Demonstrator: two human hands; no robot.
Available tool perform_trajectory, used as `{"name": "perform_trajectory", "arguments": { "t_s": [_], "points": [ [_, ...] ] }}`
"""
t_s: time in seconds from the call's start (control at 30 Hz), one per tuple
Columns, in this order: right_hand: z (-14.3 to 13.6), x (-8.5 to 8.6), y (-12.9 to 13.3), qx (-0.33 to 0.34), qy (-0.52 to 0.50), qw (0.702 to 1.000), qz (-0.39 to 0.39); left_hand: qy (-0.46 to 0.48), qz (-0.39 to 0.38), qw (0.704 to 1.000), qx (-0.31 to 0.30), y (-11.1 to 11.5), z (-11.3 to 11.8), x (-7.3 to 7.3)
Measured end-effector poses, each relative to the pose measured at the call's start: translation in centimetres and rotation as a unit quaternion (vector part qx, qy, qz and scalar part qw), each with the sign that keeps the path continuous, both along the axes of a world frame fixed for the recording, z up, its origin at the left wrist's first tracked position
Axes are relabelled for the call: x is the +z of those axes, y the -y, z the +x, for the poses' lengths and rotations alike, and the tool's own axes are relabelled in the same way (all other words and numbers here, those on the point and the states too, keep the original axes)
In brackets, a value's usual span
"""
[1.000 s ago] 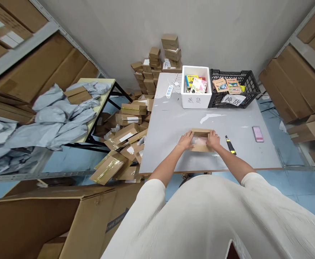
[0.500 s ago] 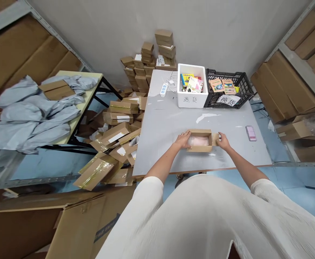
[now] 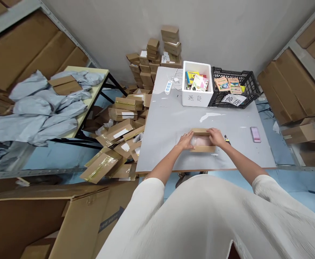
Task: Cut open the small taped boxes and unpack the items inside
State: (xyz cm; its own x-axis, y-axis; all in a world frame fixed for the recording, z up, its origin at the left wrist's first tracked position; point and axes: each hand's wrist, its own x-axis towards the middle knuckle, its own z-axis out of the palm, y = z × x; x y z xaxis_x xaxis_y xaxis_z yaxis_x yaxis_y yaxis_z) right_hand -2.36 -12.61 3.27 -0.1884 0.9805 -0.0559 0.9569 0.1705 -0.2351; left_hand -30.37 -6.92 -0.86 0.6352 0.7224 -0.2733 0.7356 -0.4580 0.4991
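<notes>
Currently, left hand [image 3: 185, 141] is grasping open carton [image 3: 203, 149] at its left end, right hand [image 3: 217, 137] at its right.

This looks like a small warehouse packing room: metal shelving [image 3: 14, 18] is loaded with big cartons [image 3: 294, 82], taped and labelled parcels [image 3: 103, 166] lie heaped on the blue floor [image 3: 51, 157], and grey mailing bags [image 3: 28, 124] cover much of a side table [image 3: 96, 88]. On the worktable [image 3: 170, 122], a white foam box [image 3: 196, 100] and a black crate [image 3: 252, 94] bear handwritten Chinese words for returns and exchanges.
</notes>
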Motion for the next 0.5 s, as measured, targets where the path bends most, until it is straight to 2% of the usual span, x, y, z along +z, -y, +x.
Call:
{"name": "perform_trajectory", "arguments": {
  "t_s": [0.1,0.2,0.33,0.5],
  "points": [
    [-2.4,-0.5,-2.2,0.148,0.038,0.985,-0.087,0.007,0.004,1.0,0.002,-0.1,0.0,-0.1],
    [-4.6,-2.0,-4.0,0.234,0.096,0.958,-0.137,0.007,-0.003,1.0,0.005,-0.4,0.1,-0.3],
    [-6.8,-4.3,-5.5,0.279,0.13,0.941,-0.142,0.007,-0.015,1.0,0.007,-0.7,0.1,-0.7],
    [-7.6,-6.9,-6.7,0.277,0.115,0.941,-0.157,0.008,-0.019,1.0,0.003,-0.9,0.0,-1.5]
  ]
}}
